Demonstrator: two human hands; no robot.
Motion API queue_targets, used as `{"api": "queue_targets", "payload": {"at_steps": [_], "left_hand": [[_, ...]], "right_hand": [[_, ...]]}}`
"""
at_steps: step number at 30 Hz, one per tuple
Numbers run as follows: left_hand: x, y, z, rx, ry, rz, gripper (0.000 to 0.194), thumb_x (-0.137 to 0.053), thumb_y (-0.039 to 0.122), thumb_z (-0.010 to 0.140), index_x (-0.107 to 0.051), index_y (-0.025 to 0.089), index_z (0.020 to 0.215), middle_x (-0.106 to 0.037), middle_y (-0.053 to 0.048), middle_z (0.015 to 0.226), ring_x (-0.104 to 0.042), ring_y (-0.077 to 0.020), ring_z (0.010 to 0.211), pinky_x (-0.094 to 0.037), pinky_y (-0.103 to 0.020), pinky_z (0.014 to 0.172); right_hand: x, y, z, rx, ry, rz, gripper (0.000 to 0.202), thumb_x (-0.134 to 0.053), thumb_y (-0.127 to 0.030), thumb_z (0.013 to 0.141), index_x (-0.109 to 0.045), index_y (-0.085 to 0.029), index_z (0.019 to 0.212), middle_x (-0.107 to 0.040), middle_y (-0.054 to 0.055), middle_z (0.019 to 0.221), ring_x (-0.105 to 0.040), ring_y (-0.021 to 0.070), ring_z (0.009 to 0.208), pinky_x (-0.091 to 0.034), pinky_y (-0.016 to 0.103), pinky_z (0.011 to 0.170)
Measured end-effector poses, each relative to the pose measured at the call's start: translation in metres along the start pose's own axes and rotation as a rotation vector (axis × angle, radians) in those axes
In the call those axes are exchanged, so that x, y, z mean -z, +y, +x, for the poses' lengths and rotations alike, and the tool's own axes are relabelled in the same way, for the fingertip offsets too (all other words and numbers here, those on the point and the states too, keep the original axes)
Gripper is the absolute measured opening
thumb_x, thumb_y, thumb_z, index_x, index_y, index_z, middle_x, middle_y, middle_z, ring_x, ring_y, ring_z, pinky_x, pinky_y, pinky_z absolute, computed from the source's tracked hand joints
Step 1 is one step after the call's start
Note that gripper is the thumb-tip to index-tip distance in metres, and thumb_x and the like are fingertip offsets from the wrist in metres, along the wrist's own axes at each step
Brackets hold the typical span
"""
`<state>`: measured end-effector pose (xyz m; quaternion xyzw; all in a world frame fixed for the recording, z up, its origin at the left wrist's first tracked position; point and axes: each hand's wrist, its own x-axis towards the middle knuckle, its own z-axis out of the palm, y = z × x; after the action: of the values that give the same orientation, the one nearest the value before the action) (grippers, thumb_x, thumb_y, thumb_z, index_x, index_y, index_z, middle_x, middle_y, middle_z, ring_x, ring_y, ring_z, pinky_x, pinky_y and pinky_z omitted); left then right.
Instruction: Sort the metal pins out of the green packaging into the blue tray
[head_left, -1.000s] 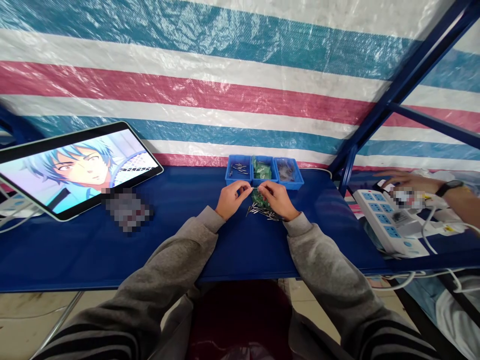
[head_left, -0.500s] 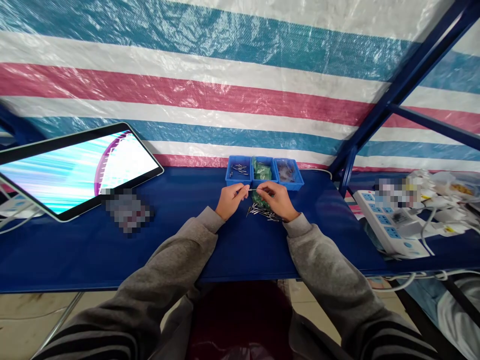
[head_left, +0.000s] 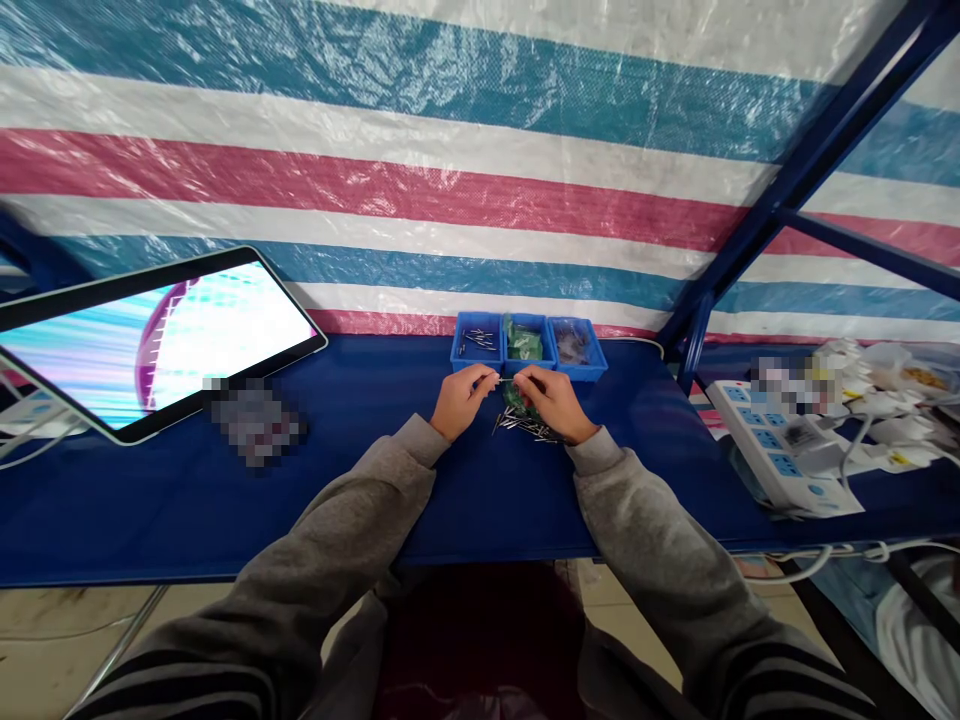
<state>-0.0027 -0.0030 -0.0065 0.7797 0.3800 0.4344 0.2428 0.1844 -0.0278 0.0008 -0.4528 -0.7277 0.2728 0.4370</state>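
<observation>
My left hand (head_left: 459, 405) is closed, with thumb and fingertips pinching one end of a thin metal rod (head_left: 505, 380). At its other end, my right hand (head_left: 556, 405) pinches too, so the rod spans the short gap between the hands. Its exact kind is too small to make out. On the table below lies a loose pile of slim metal pieces (head_left: 525, 426), beside green plastic (head_left: 513, 397) partly hidden by my right hand. Just beyond stand three joined blue bins: the left bin (head_left: 456, 352) holds slim metal pieces, the middle bin (head_left: 553, 357) green bags, the right bin (head_left: 598, 356) clear bags.
A lit tablet-like screen (head_left: 225, 330) leans at the left of the blue table (head_left: 360, 385), with a blurred packet (head_left: 259, 425) beside it. Power strips (head_left: 772, 450) and cables crowd the right side. A blue metal frame (head_left: 780, 190) and striped sheeting (head_left: 450, 190) rise behind.
My right fingertips have shifted slightly along the rod, the fingers curling a little differently. My left hand stays nearly still. The picture on the screen has changed.
</observation>
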Motion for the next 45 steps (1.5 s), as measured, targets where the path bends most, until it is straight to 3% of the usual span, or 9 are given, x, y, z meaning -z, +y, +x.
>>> {"api": "queue_targets", "payload": {"at_steps": [4,13,21,31,38,45], "left_hand": [[0.000,-0.001,0.000,0.028,0.014,0.012,0.037,-0.045,0.044,0.094,-0.059,0.017,0.073,-0.061,-0.001,0.065,-0.058,-0.0126,0.059,-0.046,-0.023,0.058],[0.001,0.001,-0.001,0.058,0.033,-0.003,0.040,-0.045,0.045,0.094,-0.057,0.018,0.067,-0.055,0.001,0.055,-0.053,-0.0112,0.052,-0.044,-0.023,0.056],[0.001,0.005,-0.001,0.000,0.046,-0.005,0.029,-0.055,0.044,0.089,-0.065,0.017,0.089,-0.069,-0.004,0.083,-0.062,-0.0141,0.070,-0.046,-0.023,0.057],[0.001,0.004,-0.002,0.044,0.043,-0.082,0.041,-0.051,0.044,0.091,-0.062,0.016,0.064,-0.060,0.000,0.056,-0.057,-0.0111,0.053,-0.047,-0.022,0.056],[-0.002,0.003,-0.003,0.047,0.118,-0.192,0.029,-0.066,0.043,0.082,-0.073,0.016,0.085,-0.072,-0.005,0.076,-0.062,-0.0133,0.061,-0.049,-0.022,0.053],[-0.009,0.006,-0.004,0.071,0.168,-0.355,0.027,-0.069,0.041,0.079,-0.073,0.015,0.083,-0.072,-0.007,0.085,-0.064,-0.0156,0.069,-0.051,-0.022,0.051]], "right_hand": [[-0.001,0.002,0.001,-0.017,0.041,0.041,0.029,-0.057,-0.050,0.086,-0.061,-0.022,0.092,-0.062,0.001,0.075,-0.057,0.0143,0.059,-0.046,0.027,0.057],[-0.003,0.003,0.001,0.015,0.062,0.023,0.025,-0.061,-0.046,0.085,-0.062,-0.022,0.082,-0.063,0.002,0.074,-0.058,0.0151,0.061,-0.047,0.028,0.059],[0.001,-0.002,0.001,-0.011,0.055,-0.009,0.032,-0.049,-0.048,0.092,-0.057,-0.022,0.076,-0.056,-0.001,0.061,-0.055,0.0153,0.055,-0.044,0.029,0.060],[-0.003,-0.001,0.000,0.046,0.033,0.039,0.028,-0.057,-0.048,0.088,-0.062,-0.021,0.083,-0.063,0.002,0.074,-0.058,0.0147,0.061,-0.046,0.027,0.060],[-0.002,0.001,0.000,0.034,0.049,0.055,0.033,-0.048,-0.048,0.093,-0.057,-0.020,0.078,-0.055,-0.001,0.062,-0.055,0.0137,0.054,-0.045,0.027,0.058],[-0.006,0.001,-0.001,0.020,-0.022,0.057,0.035,-0.047,-0.047,0.094,-0.057,-0.019,0.076,-0.055,-0.002,0.060,-0.052,0.0116,0.051,-0.041,0.025,0.056]]}}
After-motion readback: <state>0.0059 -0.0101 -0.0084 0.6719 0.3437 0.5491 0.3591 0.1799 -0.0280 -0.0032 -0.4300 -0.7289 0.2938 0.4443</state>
